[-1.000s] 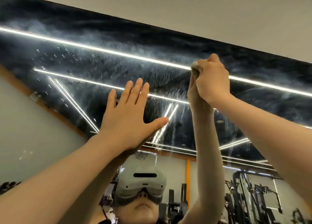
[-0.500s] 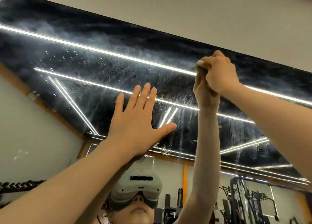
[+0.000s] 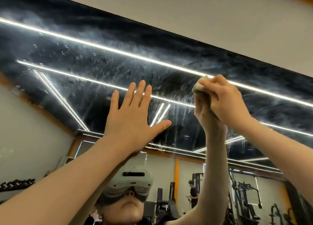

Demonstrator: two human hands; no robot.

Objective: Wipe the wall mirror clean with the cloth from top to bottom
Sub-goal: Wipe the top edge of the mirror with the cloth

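Glass of the wall mirror [image 3: 105, 75] is wet and streaked near its top edge, where the right hand [image 3: 225, 101], fisted around the bunched cloth [image 3: 199, 87], is wiping while the left hand [image 3: 132, 121] rests flat and empty on it; next should come firm downward strokes.

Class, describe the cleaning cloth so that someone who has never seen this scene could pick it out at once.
Start at the wall mirror, dark, streaked and crossed by bright reflected light strips. At its right, the right hand presses against the glass. The cloth is the pale wad bunched in that fist; the left hand lies flat and empty.
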